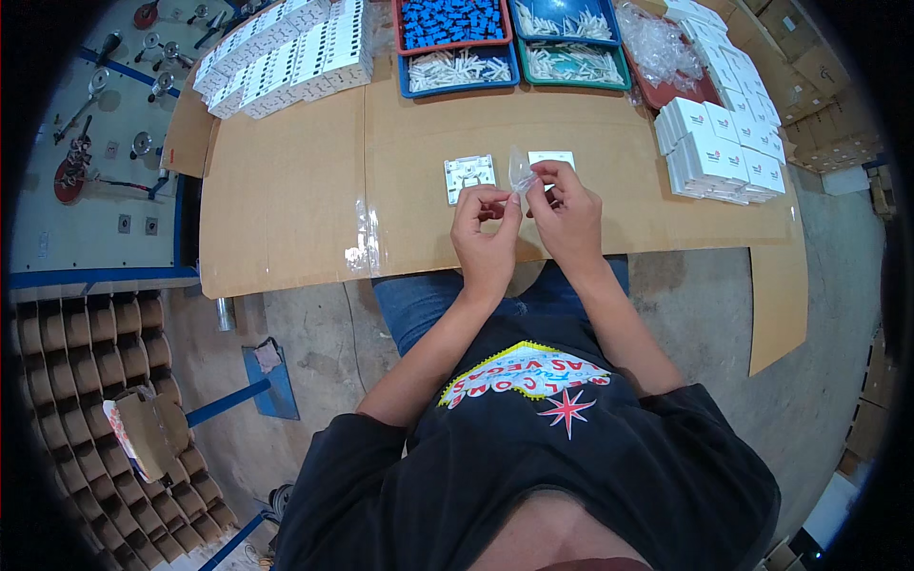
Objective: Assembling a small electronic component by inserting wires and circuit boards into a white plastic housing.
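Observation:
A small clear plastic bag (519, 167) is pinched between my two hands above the cardboard-covered table (295, 200). My left hand (486, 238) grips its lower left side with thumb and forefinger. On the other side, my right hand (571, 214) has its thumb and fingers closed on the bag's right edge. Whether anything is inside the bag is too small to tell. Just beyond my left hand lies a white square plastic frame (469, 175) with openings and moulded details. A flat white square piece (552, 156) sits behind my right hand, which partly covers it.
At the far edge stand trays of blue plastic parts (452, 21) and of small white bagged parts (460, 70). White boxes are stacked at far left (309, 59) and right (714, 152). Clear plastic bags (659, 46) fill a red tray. A tool board (109, 143) stands left.

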The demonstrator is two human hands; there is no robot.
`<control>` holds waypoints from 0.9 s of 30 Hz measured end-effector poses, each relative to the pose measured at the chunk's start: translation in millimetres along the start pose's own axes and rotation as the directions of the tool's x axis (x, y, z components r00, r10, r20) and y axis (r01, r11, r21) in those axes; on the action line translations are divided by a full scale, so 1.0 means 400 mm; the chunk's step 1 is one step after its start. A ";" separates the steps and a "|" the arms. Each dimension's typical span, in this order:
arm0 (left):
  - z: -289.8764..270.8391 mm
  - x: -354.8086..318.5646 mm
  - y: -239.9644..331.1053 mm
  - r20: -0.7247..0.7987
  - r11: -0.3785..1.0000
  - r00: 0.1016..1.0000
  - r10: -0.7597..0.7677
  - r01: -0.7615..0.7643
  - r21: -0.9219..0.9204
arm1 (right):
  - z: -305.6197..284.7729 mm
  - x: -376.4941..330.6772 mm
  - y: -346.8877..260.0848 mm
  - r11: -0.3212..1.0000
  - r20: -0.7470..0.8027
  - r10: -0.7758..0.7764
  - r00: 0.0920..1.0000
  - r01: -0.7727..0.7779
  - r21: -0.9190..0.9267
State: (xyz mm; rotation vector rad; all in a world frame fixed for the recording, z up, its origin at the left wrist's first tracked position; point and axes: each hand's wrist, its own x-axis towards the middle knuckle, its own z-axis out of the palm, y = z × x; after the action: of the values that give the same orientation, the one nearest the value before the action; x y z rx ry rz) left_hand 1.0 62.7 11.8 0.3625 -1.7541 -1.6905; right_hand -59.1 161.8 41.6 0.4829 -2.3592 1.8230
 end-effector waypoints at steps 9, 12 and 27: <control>-0.040 0.042 0.016 0.256 0.685 0.762 -0.595 0.647 -0.335 | -0.023 0.010 0.017 0.970 0.219 -0.243 0.945 0.244 0.021; -0.039 0.036 -0.010 0.212 0.745 0.812 -0.543 0.583 -0.323 | -0.015 0.004 0.038 0.954 0.309 -0.296 0.904 0.297 0.046; -0.043 0.038 -0.002 0.054 0.859 0.908 -0.416 0.411 -0.306 | -0.018 0.011 0.043 0.668 0.447 0.431 0.784 -0.610 0.426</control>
State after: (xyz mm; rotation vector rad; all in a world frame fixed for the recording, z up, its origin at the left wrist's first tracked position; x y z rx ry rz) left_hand 0.4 39.9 14.1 0.6402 -1.4290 -2.2259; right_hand -69.5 171.6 28.9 0.1160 -2.2724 2.9486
